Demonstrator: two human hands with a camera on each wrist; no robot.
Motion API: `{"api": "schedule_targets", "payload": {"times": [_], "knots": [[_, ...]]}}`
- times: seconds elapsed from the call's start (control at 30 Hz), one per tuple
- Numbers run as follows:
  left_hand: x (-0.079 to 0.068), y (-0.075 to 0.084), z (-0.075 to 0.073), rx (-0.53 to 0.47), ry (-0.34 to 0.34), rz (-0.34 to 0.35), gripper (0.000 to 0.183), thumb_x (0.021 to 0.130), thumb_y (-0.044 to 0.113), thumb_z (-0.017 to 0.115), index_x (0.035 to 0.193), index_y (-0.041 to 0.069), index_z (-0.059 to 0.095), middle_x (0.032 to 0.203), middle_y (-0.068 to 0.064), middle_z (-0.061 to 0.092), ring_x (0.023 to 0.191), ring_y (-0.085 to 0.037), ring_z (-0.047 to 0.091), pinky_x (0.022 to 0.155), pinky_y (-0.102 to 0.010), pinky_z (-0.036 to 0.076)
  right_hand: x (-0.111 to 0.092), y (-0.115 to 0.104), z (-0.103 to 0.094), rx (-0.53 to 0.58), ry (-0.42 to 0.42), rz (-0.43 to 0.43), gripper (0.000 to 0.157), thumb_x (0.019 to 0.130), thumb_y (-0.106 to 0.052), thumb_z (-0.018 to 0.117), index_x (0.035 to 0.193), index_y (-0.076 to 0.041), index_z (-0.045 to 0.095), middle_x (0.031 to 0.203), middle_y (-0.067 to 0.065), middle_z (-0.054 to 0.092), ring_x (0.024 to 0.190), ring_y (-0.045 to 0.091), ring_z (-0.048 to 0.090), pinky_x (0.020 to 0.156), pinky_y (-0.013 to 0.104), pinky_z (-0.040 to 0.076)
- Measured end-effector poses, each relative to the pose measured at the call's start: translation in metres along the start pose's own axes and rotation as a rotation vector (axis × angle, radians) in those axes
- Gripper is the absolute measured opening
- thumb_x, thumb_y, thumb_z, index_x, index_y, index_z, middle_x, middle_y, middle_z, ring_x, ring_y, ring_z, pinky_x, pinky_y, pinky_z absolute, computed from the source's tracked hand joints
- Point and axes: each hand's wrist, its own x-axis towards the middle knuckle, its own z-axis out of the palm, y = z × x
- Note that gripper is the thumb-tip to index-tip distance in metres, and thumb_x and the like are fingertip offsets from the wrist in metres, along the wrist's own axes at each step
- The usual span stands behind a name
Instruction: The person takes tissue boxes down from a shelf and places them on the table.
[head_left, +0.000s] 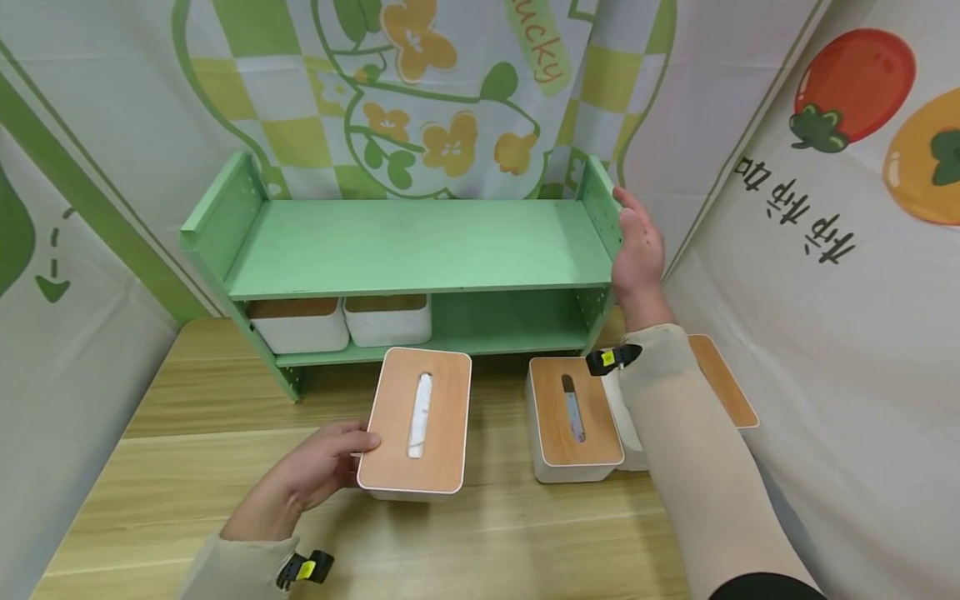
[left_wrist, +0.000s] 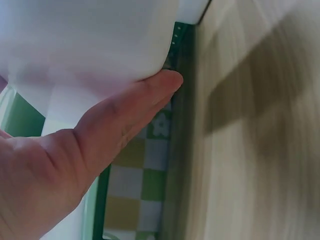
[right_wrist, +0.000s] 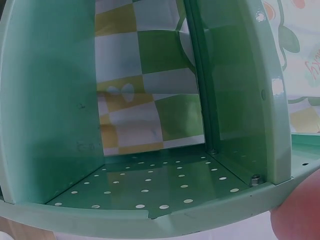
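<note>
My left hand (head_left: 318,467) holds a white tissue box (head_left: 442,425) with a wood-coloured lid, thumb on the lid's left edge. White tissue shows in its slot. Straight fingers (left_wrist: 135,105) lie along the box's underside in the left wrist view, over the table. At the right end of the green two-tier shelf (head_left: 420,246), my right hand (head_left: 641,254) rests against the outside of the side panel, fingers extended. Only part of a fingertip appears in the right wrist view, beside the perforated green panel (right_wrist: 165,185).
Two white boxes, a left one (head_left: 300,329) and a right one (head_left: 388,323), sit on the lower tier's left side. Right on the wooden table (head_left: 187,467) stands another tissue box (head_left: 547,417). Beside it, a wood-topped box (head_left: 723,383) is partly hidden by my right forearm. Printed cloth surrounds the table.
</note>
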Motion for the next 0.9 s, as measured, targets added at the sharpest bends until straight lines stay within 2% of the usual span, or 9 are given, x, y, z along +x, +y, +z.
{"api": "schedule_targets", "payload": {"times": [0.27, 0.47, 0.63, 0.8, 0.9], "knots": [[-0.005, -0.017, -0.01, 0.007, 0.006, -0.052, 0.061, 0.101, 0.018, 0.053, 0.136, -0.026, 0.028, 0.1, -0.016, 0.07, 0.088, -0.025, 0.07, 0.078, -0.039, 0.055, 0.013, 0.021, -0.001, 0.0, 0.003, -0.014, 0.048, 0.108, -0.042, 0.029, 0.151, -0.029, 0.046, 0.155, -0.013, 0.035, 0.139, 0.007, 0.027, 0.112, 0.034, 0.022], [-0.006, -0.027, -0.017, -0.029, 0.03, -0.055, 0.059, 0.101, 0.018, 0.053, 0.133, -0.027, 0.032, 0.103, -0.019, 0.069, 0.091, -0.026, 0.069, 0.08, -0.04, 0.055, 0.014, 0.021, -0.002, 0.002, 0.01, -0.021, 0.047, 0.107, -0.042, 0.03, 0.15, -0.03, 0.046, 0.154, -0.014, 0.035, 0.139, 0.007, 0.028, 0.112, 0.034, 0.022], [-0.004, -0.033, -0.023, -0.016, 0.058, -0.068, 0.059, 0.101, 0.018, 0.054, 0.131, -0.029, 0.033, 0.108, -0.024, 0.067, 0.095, -0.028, 0.068, 0.081, -0.042, 0.055, 0.012, 0.017, -0.001, 0.006, 0.004, -0.019, 0.048, 0.108, -0.041, 0.029, 0.151, -0.027, 0.045, 0.155, -0.011, 0.035, 0.138, 0.009, 0.029, 0.112, 0.034, 0.023], [-0.002, -0.037, -0.027, 0.012, 0.075, -0.081, 0.054, 0.101, 0.018, 0.056, 0.127, -0.028, 0.042, 0.105, -0.023, 0.069, 0.092, -0.027, 0.068, 0.079, -0.041, 0.056, 0.012, 0.021, -0.001, -0.001, 0.005, -0.039, 0.048, 0.108, -0.043, 0.03, 0.15, -0.028, 0.046, 0.154, -0.014, 0.035, 0.14, 0.007, 0.026, 0.113, 0.034, 0.02], [-0.001, -0.037, -0.029, 0.018, 0.085, -0.086, 0.054, 0.1, 0.017, 0.057, 0.126, -0.028, 0.043, 0.102, -0.023, 0.069, 0.091, -0.027, 0.068, 0.078, -0.041, 0.056, 0.012, 0.021, -0.001, -0.006, 0.007, -0.048, 0.048, 0.108, -0.044, 0.03, 0.15, -0.029, 0.046, 0.154, -0.015, 0.035, 0.14, 0.006, 0.025, 0.114, 0.033, 0.018]]}}
